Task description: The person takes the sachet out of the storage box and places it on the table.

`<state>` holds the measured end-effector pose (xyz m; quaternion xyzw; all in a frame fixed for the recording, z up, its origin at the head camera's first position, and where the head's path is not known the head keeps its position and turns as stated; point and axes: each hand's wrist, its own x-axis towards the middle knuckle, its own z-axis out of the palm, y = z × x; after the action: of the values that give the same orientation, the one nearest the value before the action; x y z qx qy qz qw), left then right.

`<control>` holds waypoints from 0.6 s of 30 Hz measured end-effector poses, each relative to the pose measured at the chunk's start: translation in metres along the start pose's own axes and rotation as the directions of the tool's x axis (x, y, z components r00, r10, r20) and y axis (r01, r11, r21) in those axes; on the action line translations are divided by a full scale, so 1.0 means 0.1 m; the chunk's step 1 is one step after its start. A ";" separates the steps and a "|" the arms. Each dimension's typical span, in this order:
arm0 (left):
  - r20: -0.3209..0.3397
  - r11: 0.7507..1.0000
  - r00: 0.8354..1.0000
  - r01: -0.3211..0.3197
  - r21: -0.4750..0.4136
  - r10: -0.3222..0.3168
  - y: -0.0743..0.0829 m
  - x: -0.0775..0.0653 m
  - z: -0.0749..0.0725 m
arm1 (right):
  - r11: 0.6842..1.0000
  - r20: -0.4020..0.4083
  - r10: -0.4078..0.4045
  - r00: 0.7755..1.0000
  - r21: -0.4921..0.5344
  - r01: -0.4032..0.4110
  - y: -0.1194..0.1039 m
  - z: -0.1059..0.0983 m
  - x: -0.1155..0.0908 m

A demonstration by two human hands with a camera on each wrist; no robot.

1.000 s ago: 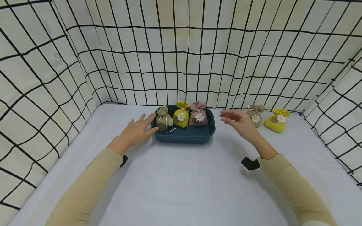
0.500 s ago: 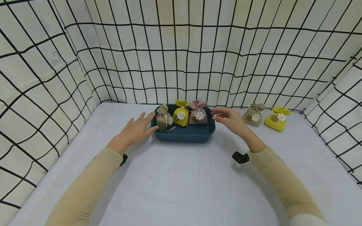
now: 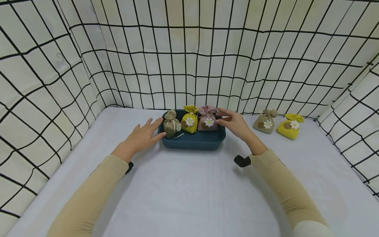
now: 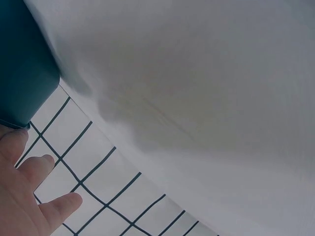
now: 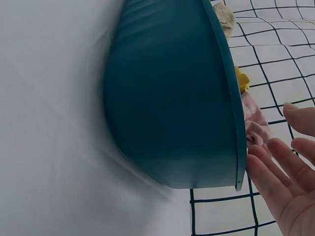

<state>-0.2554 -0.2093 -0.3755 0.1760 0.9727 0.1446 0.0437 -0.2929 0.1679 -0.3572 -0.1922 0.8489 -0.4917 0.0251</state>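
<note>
A dark blue tray [image 3: 193,144] holds three small drawstring pouches. The greenish-brown pouch [image 3: 169,129] leans at the left end, the yellow pouch [image 3: 188,129] stands beside it, and the pink pouch [image 3: 204,126] is farthest right. My left hand [image 3: 139,137] is spread at the tray's left end, fingertips at the rim. Over the right end reaches my right hand [image 3: 235,125], its fingertips beside the pink pouch; the fingers are fairly straight, and contact is hard to tell. In the right wrist view, the pink pouch [image 5: 252,115] shows above the rim near these fingers.
To the right on the white table [image 3: 183,191] lie a beige pouch [image 3: 260,127] and another yellow pouch [image 3: 287,132], both with white flowers. Black wire grid [image 3: 165,62] against pale sheeting borders the table at the back and both sides.
My right hand has moved left, from in front of the beige pouch to over the tray's right end by the pink pouch. My left hand stays at the left rim.
</note>
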 end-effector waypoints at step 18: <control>0.003 1.000 1.000 0.001 0.011 -0.001 0.00 0.00 -0.02 | 0.997 -0.153 0.070 0.986 -0.018 -0.073 0.01 0.18 0.23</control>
<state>-0.2560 -0.2096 -0.3740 0.1761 0.9735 0.1392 0.0443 -0.3105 0.1453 -0.3637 -0.1239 0.8604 -0.4937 -0.0244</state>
